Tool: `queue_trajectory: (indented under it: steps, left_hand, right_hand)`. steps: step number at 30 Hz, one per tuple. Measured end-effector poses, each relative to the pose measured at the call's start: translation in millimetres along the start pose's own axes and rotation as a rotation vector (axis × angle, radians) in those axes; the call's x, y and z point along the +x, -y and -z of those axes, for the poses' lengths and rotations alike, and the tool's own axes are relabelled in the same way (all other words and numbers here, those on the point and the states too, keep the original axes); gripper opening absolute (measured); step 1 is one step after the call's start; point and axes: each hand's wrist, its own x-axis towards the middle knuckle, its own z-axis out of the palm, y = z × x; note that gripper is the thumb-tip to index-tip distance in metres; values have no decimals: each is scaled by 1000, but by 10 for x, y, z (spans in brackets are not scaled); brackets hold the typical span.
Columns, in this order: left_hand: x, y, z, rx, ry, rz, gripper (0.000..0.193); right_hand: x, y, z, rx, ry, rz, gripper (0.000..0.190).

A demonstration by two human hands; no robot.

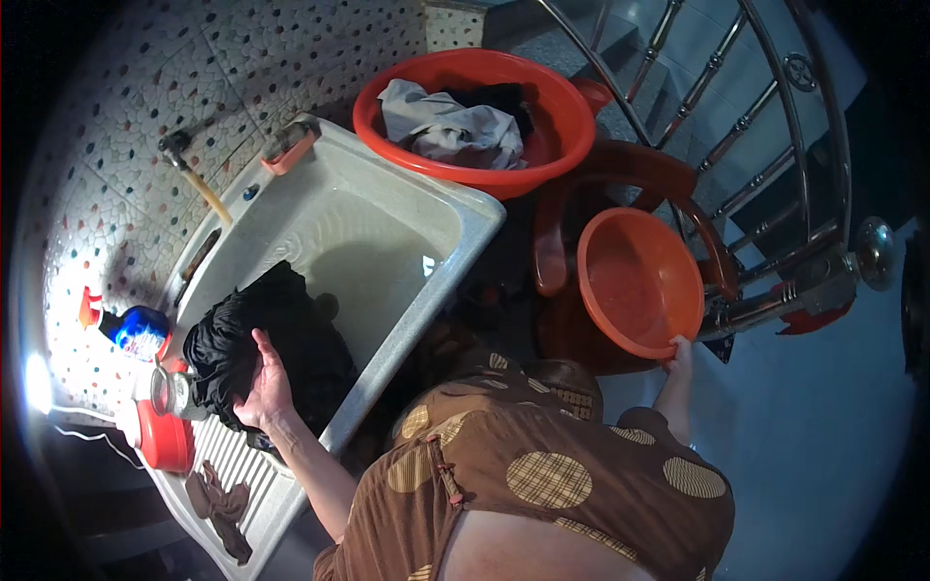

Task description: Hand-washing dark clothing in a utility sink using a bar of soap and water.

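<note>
My left hand (267,388) is against a bundled black garment (290,341), its thumb up and some fingers hidden by the cloth. The garment lies across the ribbed washboard part and the water-filled basin of a stone laundry sink (436,323). My right hand (679,357) grips the rim of a small orange plastic basin (632,283), which is tilted over a dark red plastic armchair (548,254). A small brown cloth (221,505) rests on the washboard's lower end.
A large red basin (559,156) with white and black clothes (450,123) stands beyond the sink. Along the wall are a faucet (192,174), a pink soap dish (290,154), a blue spray bottle (142,330), a glass jar (174,392) and a red container (166,439). Metal stair railings (755,174) rise at right.
</note>
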Motion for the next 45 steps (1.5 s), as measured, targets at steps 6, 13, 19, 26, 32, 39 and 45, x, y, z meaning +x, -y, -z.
queue_trajectory:
  steps: [6, 13, 19, 26, 32, 39, 45]
  left_hand:
    - [-117, 35, -34, 269, 105, -247, 61]
    - [-167, 72, -12, 314, 10, -81, 99]
    - [-173, 109, -13, 323, -33, -55, 96]
    - [-139, 52, 39, 317, 13, -73, 91]
    - [-203, 125, -43, 345, -37, -44, 90]
    - [-354, 103, 92, 543, -68, -76, 79]
    - [-798, -321, 156, 768, -65, -146, 45]
  right_hand:
    - [-396, -467, -312, -328, 278, 237, 39]
    - [-8, -228, -329, -675, -302, 204, 49]
    - [-362, 750, -1992, -916, -614, 1393, 49]
    - [-1479, 308, -4301, -674, 491, 1375, 33]
    - [-2086, -887, -5265, -949, 1362, 1245, 53]
    - [-3161, -2069, -5846, -1007, 1971, 1519, 94]
    - [-3731, -2569, -6060, -1240, 1977, 1636, 115]
